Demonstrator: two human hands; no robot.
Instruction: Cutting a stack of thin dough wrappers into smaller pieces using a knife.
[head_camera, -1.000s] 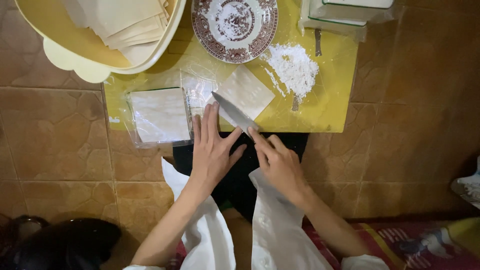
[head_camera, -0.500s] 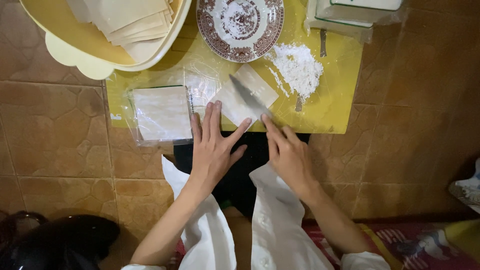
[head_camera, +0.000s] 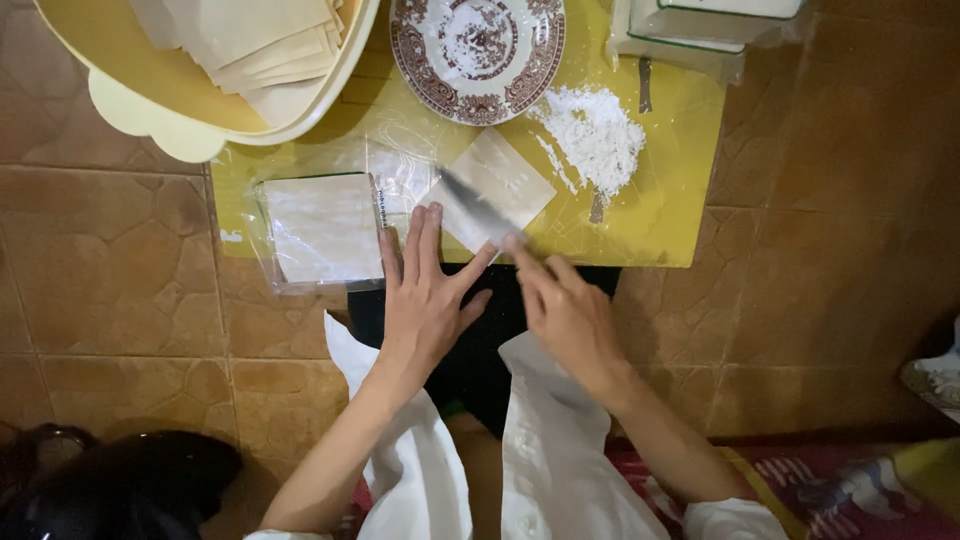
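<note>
Left hand (head_camera: 425, 300) lies flat, fingers spread, on the near corner of the square dough sheet (head_camera: 492, 188); right hand (head_camera: 565, 310) grips a knife (head_camera: 470, 205) across it. The sheet appears uncut; stacked sheets (head_camera: 322, 228) wait left of it.

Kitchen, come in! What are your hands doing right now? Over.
Left hand flat, steadying dough square. Right hand gripping knife across it. Flour pile beside, clear.

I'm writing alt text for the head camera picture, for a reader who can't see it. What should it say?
Seen from above, a left hand presses flat on a square dough sheet on a yellow mat, while the right hand holds a knife across it. Around them lie loose flour, a patterned plate, a bagged wrapper stack and a cream tray.
</note>
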